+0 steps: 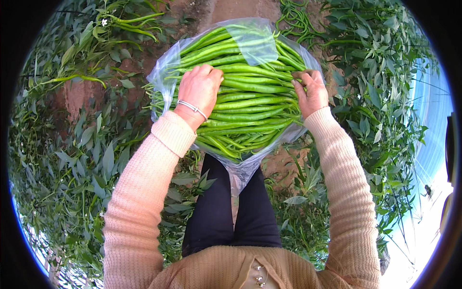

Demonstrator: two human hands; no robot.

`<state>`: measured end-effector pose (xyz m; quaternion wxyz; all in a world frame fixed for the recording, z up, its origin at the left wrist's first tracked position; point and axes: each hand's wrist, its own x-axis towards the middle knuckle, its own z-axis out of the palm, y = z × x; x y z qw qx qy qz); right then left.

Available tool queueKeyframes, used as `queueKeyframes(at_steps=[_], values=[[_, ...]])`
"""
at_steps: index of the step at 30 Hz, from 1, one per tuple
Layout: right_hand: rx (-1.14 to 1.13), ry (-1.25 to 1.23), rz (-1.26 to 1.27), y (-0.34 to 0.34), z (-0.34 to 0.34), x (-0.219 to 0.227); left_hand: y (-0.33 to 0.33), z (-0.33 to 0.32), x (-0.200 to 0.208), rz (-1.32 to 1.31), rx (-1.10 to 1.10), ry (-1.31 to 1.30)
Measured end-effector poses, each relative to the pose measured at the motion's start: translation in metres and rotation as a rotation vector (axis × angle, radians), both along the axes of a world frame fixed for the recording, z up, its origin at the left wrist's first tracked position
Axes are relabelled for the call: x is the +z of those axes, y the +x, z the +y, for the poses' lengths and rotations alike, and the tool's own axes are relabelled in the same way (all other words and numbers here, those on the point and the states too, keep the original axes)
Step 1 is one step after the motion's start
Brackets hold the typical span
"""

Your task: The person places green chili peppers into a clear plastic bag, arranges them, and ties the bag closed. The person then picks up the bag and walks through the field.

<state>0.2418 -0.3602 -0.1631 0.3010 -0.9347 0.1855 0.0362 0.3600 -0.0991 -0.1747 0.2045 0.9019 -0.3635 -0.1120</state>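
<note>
The left hand lies curled on a heap of long green peppers, gripping some (a bracelet circles its wrist). Just across the heap, the right hand clutches the peppers' other side, both inside a clear plastic bag.

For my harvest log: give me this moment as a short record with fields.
setting: dirt path between rows of pepper plants
load: long green chili peppers piled in a clear plastic bag
left hand: rests palm down on the peppers, fingers curled over them
right hand: grips the pile at the bag's right edge
wrist: silver bracelet on the left
unpicked: peppers hanging on plants
</note>
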Motion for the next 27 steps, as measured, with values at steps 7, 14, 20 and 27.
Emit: queueKeyframes(at_steps=[7,14,20,27], values=[[0.222,-0.197,-0.058,0.006,-0.011,-0.017,0.027,-0.008,-0.001,0.165,-0.098,0.191],[0.194,-0.150,-0.062,0.008,-0.006,-0.025,0.033,-0.030,-0.002,0.154,-0.321,0.181],[0.161,-0.148,-0.081,0.006,-0.005,-0.028,0.016,-0.043,-0.007,0.067,-0.260,0.046],[-0.017,-0.156,-0.188,0.005,0.007,-0.013,0.000,-0.035,0.001,0.000,-0.106,-0.165]])
